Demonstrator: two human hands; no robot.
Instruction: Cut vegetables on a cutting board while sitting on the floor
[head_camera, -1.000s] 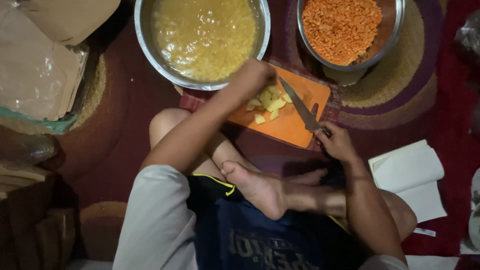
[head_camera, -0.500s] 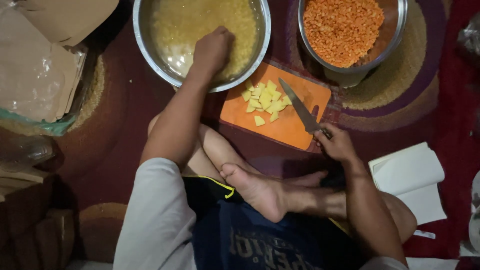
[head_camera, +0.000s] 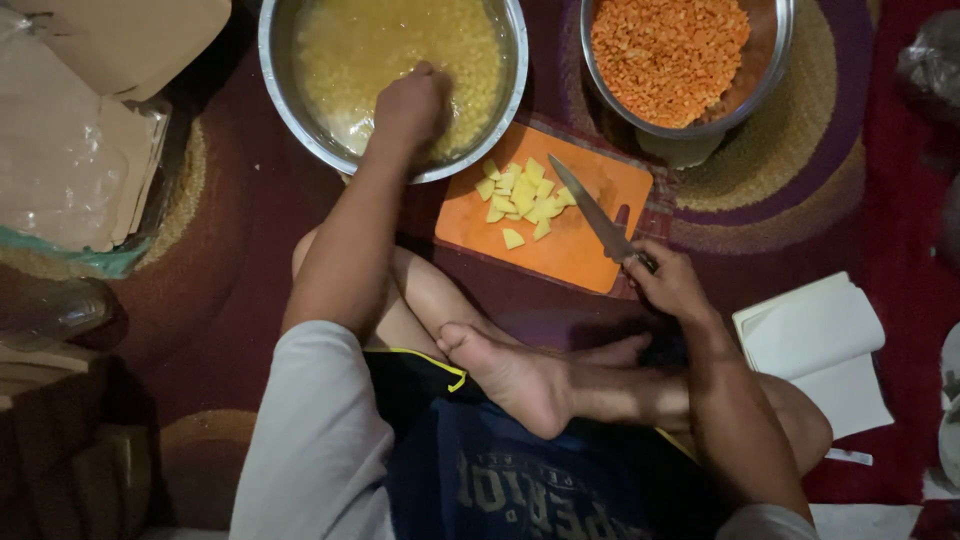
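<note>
The left hand (head_camera: 410, 105) was sunk, fingers curled and nothing visibly held, in the steel bowl (head_camera: 285, 110) of yellow cubes; the knife (head_camera: 592, 215) was gripped by the right hand (head_camera: 668, 283) at the orange board's (head_camera: 575, 250) right edge.

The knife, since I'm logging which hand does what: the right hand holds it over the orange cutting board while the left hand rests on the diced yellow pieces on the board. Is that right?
Not quite. The right hand does hold the knife over the orange cutting board, but the left hand is in the steel bowl of yellow pieces in liquid, not on the diced yellow pieces. The head view shows it.
</note>
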